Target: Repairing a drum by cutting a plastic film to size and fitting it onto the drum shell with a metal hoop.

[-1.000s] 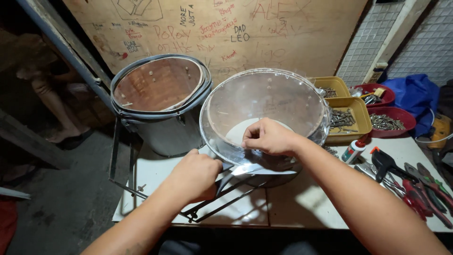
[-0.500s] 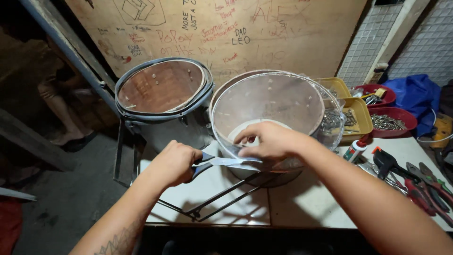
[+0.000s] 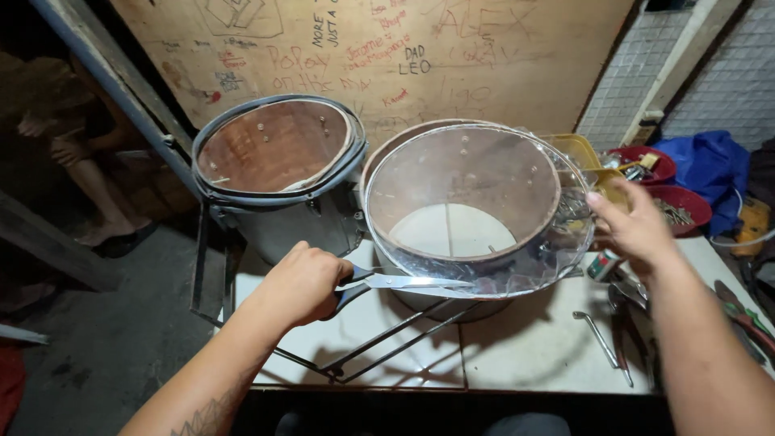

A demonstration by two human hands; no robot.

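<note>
Head view, looking down over my own two forearms at a white tabletop [image 3: 517, 355]. My left hand [image 3: 303, 282] was nearest to me, clenched around the dark handles of a pair of scissors [image 3: 387, 284]. The blades pointed away to my right and lay against the near edge of a clear round plastic sheet [image 3: 476, 210]. My right hand [image 3: 638, 230] was a little farther out and well apart from the left. Its fingers were spread and curled onto the right rim of that sheet, gripping it there.

The sheet rested on top of an open drum shell [image 3: 452, 295], which stood between my hands; through the plastic its brown inner wall and the white table beneath were visible. Below the scissors, thin black metal rods [image 3: 387, 343] crossed the table toward my left hand. Just below my right hand lay a small metal key [image 3: 596, 335] and several hand tools [image 3: 747, 315] with dark and red grips.

Beyond my left hand stood a second drum shell [image 3: 278, 182], grey outside, with a metal hoop around its top. Beyond my right hand sat a yellow tray [image 3: 577, 147] and red bowls [image 3: 682, 206] of small metal parts, beside a blue cloth [image 3: 714, 165]. Farthest away was a scribbled brown board wall [image 3: 387, 56].
</note>
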